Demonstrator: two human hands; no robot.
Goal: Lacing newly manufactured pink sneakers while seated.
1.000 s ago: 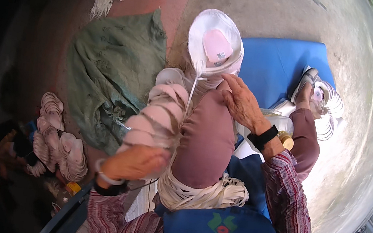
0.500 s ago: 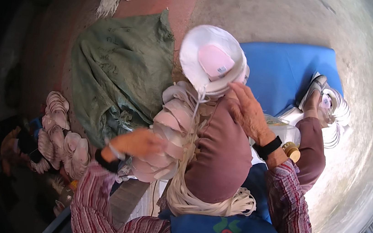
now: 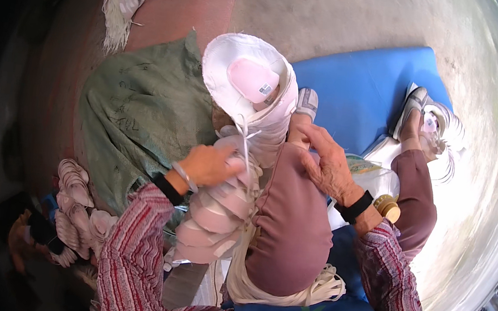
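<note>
A bundle of nested white and pink curved fabric pieces (image 3: 273,130) stands beyond my knee, with a pink oval piece (image 3: 252,81) inside its top. A white string (image 3: 246,146) is tied at its near rim and hangs down. My left hand (image 3: 214,165), slightly blurred, is over a row of pink and white pieces (image 3: 215,213), its fingers curled beside the string. Whether they pinch the string is hidden. My right hand (image 3: 325,164) lies over my knee, near the bundle's right side, fingers apart and holding nothing.
Pale strips (image 3: 288,292) drape around my thigh. A green sack (image 3: 145,97) lies left, a blue mat (image 3: 368,83) ahead. Another bundle (image 3: 441,140) is by my right foot. A clear jar with a gold lid (image 3: 387,208) stands between my legs. More stacks (image 3: 74,209) lie far left.
My left hand has moved right and up, to beside the string. The tied bundle appears further left and tips so more of its side shows. My right hand stays over the knee.
</note>
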